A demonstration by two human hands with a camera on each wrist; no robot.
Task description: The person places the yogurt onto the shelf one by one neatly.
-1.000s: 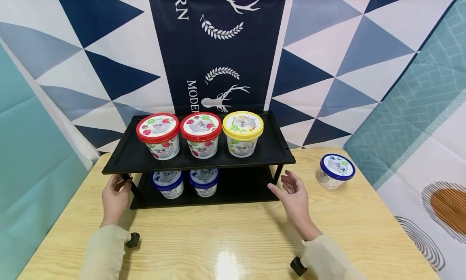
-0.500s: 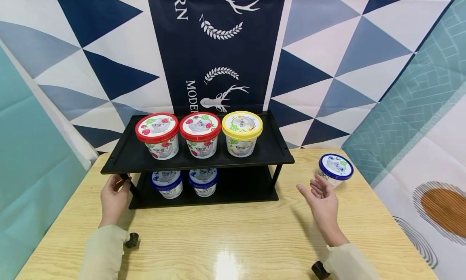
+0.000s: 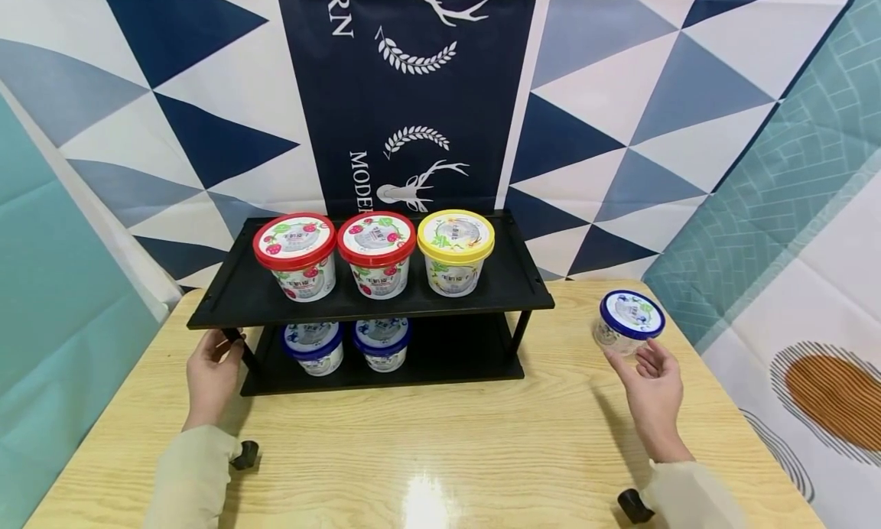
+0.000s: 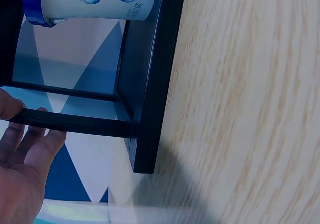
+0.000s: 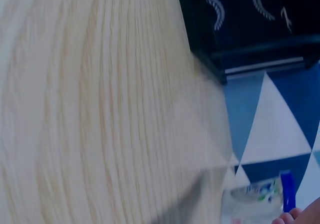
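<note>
My left hand [image 3: 212, 380] holds the front left post [image 3: 249, 355] of a black two-tier shelf [image 3: 230, 303]. In the left wrist view, thumb and fingers sit on opposite sides of that post [image 4: 85, 123]. My right hand [image 3: 652, 395] is just in front of a blue-lidded tub [image 3: 632, 315] standing on the table right of the shelf. Its thumb and fingers are apart, with the fingertips close to the tub's near side. Only a few fingertips of the right hand [image 5: 295, 216] show at the corner of the right wrist view, beside the tub [image 5: 252, 201].
On the shelf's upper tier stand two red-lidded tubs [image 3: 297, 242] [image 3: 377, 242] and a yellow-lidded tub [image 3: 456, 242]. Two blue-lidded tubs [image 3: 313, 349] [image 3: 382, 345] sit on the lower tier, toward the left. Patterned cloth [image 3: 578, 154] hangs behind the wooden table [image 3: 413, 445].
My right hand has moved rightward from beside the shelf's right post to the blue-lidded tub. The left hand keeps its hold on the post, and the tubs stay put.
</note>
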